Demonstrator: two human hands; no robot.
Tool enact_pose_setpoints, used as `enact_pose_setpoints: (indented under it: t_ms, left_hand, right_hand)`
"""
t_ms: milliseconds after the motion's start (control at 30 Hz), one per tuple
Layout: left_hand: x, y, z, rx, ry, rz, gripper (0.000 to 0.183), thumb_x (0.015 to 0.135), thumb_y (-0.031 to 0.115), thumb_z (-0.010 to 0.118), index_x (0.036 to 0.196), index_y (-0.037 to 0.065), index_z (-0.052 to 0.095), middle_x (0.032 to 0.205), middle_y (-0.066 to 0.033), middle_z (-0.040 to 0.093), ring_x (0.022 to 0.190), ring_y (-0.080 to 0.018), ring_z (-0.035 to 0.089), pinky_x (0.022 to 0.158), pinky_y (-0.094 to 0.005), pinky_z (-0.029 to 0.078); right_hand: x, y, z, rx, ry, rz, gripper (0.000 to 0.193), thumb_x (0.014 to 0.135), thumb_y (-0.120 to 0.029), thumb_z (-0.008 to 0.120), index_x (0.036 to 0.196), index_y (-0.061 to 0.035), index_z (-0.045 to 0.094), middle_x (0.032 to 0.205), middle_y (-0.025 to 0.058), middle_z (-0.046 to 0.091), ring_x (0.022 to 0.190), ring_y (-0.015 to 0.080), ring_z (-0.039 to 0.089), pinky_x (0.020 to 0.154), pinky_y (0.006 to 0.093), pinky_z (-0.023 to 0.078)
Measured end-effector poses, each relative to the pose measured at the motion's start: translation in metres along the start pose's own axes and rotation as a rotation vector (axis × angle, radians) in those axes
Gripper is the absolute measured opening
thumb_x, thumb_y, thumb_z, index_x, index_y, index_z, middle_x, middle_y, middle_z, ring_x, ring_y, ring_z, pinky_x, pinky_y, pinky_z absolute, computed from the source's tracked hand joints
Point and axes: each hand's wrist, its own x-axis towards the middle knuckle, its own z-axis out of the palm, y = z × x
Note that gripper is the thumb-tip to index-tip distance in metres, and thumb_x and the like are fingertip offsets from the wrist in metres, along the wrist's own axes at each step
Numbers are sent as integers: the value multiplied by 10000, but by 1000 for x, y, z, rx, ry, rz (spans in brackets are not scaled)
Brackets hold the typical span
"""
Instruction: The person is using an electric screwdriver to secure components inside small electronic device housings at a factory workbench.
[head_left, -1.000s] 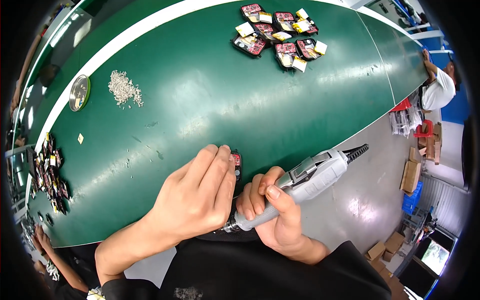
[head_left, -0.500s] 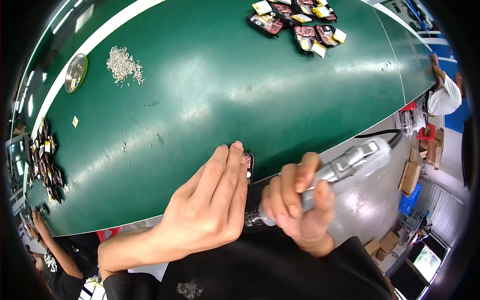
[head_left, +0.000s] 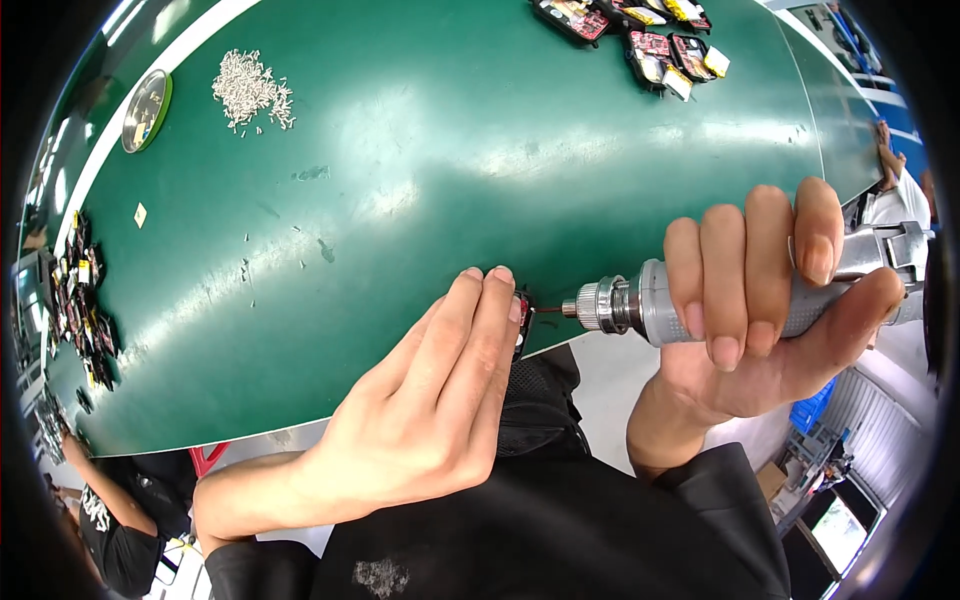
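Note:
My left hand (head_left: 425,400) lies over a small black-edged case with a red inside (head_left: 522,318) at the table's near edge. Its fingers are straight and close together, pressing on the case and covering most of it; the thumb is hidden. In my right hand (head_left: 770,310) is a grey electric screwdriver (head_left: 655,302), lying level with the fingers wrapped over its body. Its thin bit points left and meets the right side of the case. Whether the tip sits in a screw is too small to tell.
Green table (head_left: 400,250) spans the view. On it are a pile of small pale screws (head_left: 245,90), a green-rimmed round dish (head_left: 147,112), a heap of black-and-yellow parts (head_left: 85,310), and several open black cases (head_left: 655,60). Other people work at far left and far right.
My right hand has moved up and to the right and swung the screwdriver round, so its bit now points at the case. The left hand stays on the case.

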Motion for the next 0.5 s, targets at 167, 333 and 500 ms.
enact_pose_setpoints:
  t_ms: [167,333,500]
  left_hand:
    - [1,-1,2,-16,2,-11,330,636,-52,667,942,-169,629,1039,-262,619,914,-340,631,753,-366,569]
    - [-1,-3,5,-3,28,-22,312,623,-43,679,908,-163,638,1007,-252,631,895,-335,636,749,-359,570]
    - [1,-4,5,-24,42,-19,300,620,-46,678,898,-155,645,990,-246,637,889,-327,638,741,-350,573]
  right_hand:
    - [0,3,-3,7,-7,51,372,976,-466,450,929,-99,480,591,-24,422,494,83,457,565,249,416]
    - [2,10,-6,57,-29,57,364,978,-457,451,925,-98,479,587,-23,418,484,83,453,561,252,421]
    - [4,12,-11,71,-72,49,355,980,-442,451,914,-94,475,584,-17,418,479,86,455,558,254,422]
